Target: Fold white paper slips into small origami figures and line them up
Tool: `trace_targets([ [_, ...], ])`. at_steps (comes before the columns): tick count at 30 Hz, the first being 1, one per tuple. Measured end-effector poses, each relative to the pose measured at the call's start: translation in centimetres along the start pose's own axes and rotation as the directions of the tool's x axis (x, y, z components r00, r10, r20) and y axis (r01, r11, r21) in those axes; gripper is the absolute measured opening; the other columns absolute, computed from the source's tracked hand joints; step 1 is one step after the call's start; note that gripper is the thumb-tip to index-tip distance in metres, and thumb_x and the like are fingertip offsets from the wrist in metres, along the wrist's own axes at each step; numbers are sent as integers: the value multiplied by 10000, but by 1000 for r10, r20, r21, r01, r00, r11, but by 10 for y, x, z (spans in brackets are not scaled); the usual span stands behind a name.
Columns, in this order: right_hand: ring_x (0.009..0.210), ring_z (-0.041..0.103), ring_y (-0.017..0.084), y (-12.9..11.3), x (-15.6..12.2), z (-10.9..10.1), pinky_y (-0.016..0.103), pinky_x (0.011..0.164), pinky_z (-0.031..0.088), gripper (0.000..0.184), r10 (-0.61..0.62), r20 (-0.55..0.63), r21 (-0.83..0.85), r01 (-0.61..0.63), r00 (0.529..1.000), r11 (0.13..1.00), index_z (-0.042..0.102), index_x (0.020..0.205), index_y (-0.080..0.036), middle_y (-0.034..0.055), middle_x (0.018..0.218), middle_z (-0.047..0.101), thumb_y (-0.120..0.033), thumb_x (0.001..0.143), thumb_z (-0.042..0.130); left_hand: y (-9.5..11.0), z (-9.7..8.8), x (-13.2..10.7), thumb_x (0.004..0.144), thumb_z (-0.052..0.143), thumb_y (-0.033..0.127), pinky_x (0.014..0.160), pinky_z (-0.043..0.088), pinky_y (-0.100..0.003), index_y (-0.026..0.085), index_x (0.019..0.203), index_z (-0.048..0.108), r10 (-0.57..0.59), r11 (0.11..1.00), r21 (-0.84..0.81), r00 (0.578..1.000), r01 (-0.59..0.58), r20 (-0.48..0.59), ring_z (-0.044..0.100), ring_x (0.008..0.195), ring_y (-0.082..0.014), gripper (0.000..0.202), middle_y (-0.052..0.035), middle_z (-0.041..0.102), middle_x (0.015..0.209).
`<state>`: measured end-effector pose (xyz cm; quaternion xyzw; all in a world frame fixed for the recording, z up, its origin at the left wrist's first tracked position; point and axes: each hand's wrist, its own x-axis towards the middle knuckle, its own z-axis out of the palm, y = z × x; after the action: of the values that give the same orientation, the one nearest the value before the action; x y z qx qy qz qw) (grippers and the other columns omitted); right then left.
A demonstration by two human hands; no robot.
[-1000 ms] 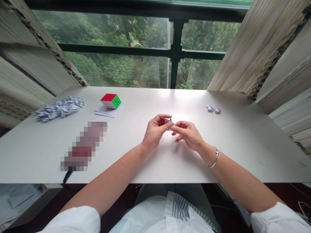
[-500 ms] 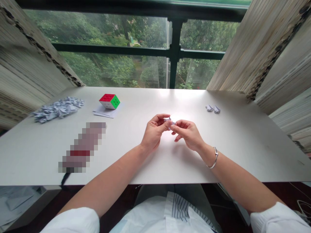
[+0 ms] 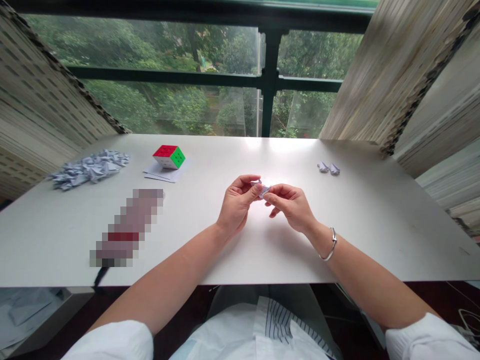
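Observation:
A small folded paper piece, white with a bluish tint, is pinched between my two hands above the middle of the table. My left hand grips it between thumb and fingers from the left. From the right, the thumb and index finger of my right hand close on its other end, the lower fingers curled loosely below. Fingertips cover much of the paper, so its full shape is hidden. Two similar folded paper pieces lie side by side on the table to the right.
At the far left of the white table lies a heap of folded paper pieces. A puzzle cube rests on flat paper sheets. A pixelated item with a black strap lies nearer me. Window and curtains border the back.
Both hands stay in nearly the same place, with small finger shifts on the folded paper piece, which now shows slightly tilted. The curtains have shifted a little.

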<state>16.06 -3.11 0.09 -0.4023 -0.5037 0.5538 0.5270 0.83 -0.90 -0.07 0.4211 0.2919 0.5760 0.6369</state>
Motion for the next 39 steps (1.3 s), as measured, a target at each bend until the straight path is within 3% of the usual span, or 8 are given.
trace_targets([
  [5, 692, 661, 154, -1, 0, 0, 229, 465, 569, 317, 5, 10, -14, -5, 1000, 1000, 703, 825, -173, 25, 748, 684, -432, 684, 821, -3, 1, -2, 687, 847, 267, 703, 511, -237, 200, 907, 698, 171, 981, 103, 984, -166, -49, 626, 680, -94, 274, 14, 691, 746],
  [8, 679, 668, 156, -1, 0, 0, 225, 453, 567, 331, -6, 6, -27, 6, 1000, 1000, 699, 811, -165, 22, 720, 676, -446, 683, 819, -3, 3, -4, 683, 848, 260, 709, 521, -246, 198, 902, 704, 211, 969, 143, 976, -201, -57, 637, 689, -103, 269, 10, 692, 745],
  [21, 655, 677, 159, 1, -3, 4, 236, 439, 584, 284, -90, -12, -13, 90, 996, 996, 667, 805, -160, 13, 688, 659, -403, 734, 797, -5, 5, -7, 691, 840, 239, 678, 520, -232, 202, 903, 710, 196, 977, 101, 979, -190, -60, 627, 685, -97, 252, 13, 687, 761],
  [34, 578, 641, 135, 6, -6, 5, 260, 435, 571, 293, -239, -31, -168, 230, 971, 958, 616, 778, -171, 21, 720, 663, -439, 800, 733, -5, 6, -7, 688, 843, 225, 661, 507, -233, 206, 904, 702, 104, 994, -29, 995, -104, -4, 621, 643, -90, 259, 20, 689, 737],
  [39, 547, 626, 118, 2, -8, 5, 271, 488, 593, 283, -218, -45, -129, 211, 975, 969, 596, 765, -178, -10, 670, 634, -421, 805, 735, -3, 8, -7, 686, 847, 249, 673, 525, -248, 206, 941, 696, 80, 997, -19, 997, -80, 6, 632, 643, -98, 300, 13, 703, 770],
])
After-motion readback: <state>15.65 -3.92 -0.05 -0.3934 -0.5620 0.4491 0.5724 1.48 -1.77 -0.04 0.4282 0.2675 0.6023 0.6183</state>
